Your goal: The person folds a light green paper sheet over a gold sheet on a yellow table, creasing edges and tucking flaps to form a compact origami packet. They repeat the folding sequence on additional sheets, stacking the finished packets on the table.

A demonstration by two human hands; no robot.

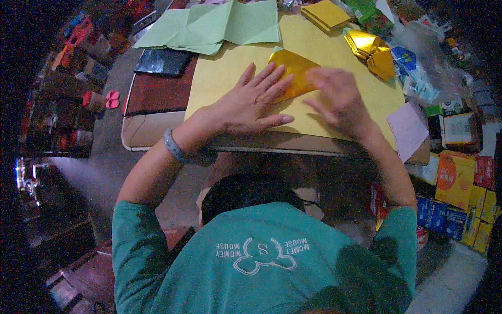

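Note:
A sheet of gold foil paper (295,72), its edges folded, lies on the yellow sheet (243,78) that covers much of the table. My left hand (261,92) rests palm down over the foil's left side, fingers spread; a pale bangle (173,145) circles that wrist. At the foil's right corner is my right hand (340,98), blurred, with the thumb apart from curled fingers. Whether it pinches the paper cannot be made out. To the upper right sits a folded gold foil piece (370,53) with a pinched middle.
Pale green paper sheets (235,23) lie at the back left, above a dark phone-like slab (161,62). A stack of gold paper (325,15) is at the back. Clear plastic bags (425,51) crowd the right, with a pinkish paper (408,127) at the table's edge and boxes (455,178) below.

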